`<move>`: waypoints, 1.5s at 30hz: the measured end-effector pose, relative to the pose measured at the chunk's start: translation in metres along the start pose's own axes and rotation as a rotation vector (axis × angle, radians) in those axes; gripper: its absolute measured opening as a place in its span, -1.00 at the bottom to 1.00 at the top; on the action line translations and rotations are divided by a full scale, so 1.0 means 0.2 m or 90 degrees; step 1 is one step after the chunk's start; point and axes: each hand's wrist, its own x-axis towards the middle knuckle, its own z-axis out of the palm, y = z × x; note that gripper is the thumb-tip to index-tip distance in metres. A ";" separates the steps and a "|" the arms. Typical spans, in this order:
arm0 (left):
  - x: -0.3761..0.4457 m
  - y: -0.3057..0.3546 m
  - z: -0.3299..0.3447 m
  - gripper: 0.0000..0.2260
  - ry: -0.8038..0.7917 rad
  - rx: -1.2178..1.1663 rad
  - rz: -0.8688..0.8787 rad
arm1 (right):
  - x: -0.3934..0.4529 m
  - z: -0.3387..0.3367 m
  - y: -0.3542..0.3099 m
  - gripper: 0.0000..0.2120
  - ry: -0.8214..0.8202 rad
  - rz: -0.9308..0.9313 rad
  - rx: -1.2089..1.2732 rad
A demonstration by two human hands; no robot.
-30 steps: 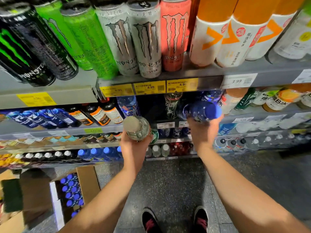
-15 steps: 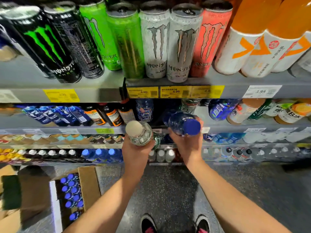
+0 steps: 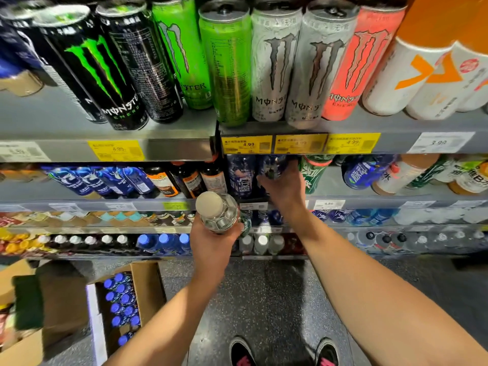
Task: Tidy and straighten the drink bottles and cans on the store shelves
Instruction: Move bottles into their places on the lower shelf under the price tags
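since half a second ago my right hand (image 3: 284,187) goes forward, from in front of the shelf edge into the second shelf (image 3: 369,190), at about 12 o'clock from my left hand (image 3: 214,248). it is clenched around the dark blue bottle (image 3: 272,166), which now stands between another blue bottle (image 3: 241,175) at 9 o'clock and a green can (image 3: 313,175) at 3 o'clock. my left hand grasps the clear bottle with the pale cap (image 3: 217,211) and holds it in front of the shelf, cap toward me.

i judge that the step is to seat the blue bottle in its row. to do it well, i think i should push it straight back and upright, not tilted, so it does not knock its neighbours. i should set the base flat on the shelf, turn the label to the front, and open my fingers only when it stands alone. the left hand should keep the clear bottle away from the shelf edge.
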 end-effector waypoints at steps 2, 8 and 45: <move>0.00 0.00 0.00 -0.45 -0.001 0.004 -0.002 | 0.02 0.00 0.00 -0.31 -0.006 0.001 -0.005; -0.02 0.02 0.05 -0.44 -0.025 -0.008 0.004 | -0.10 -0.09 0.12 -0.62 0.050 -0.096 0.026; -0.13 0.29 1.33 -0.47 0.112 -0.050 0.004 | -0.24 -0.97 0.92 -0.40 0.139 0.090 0.280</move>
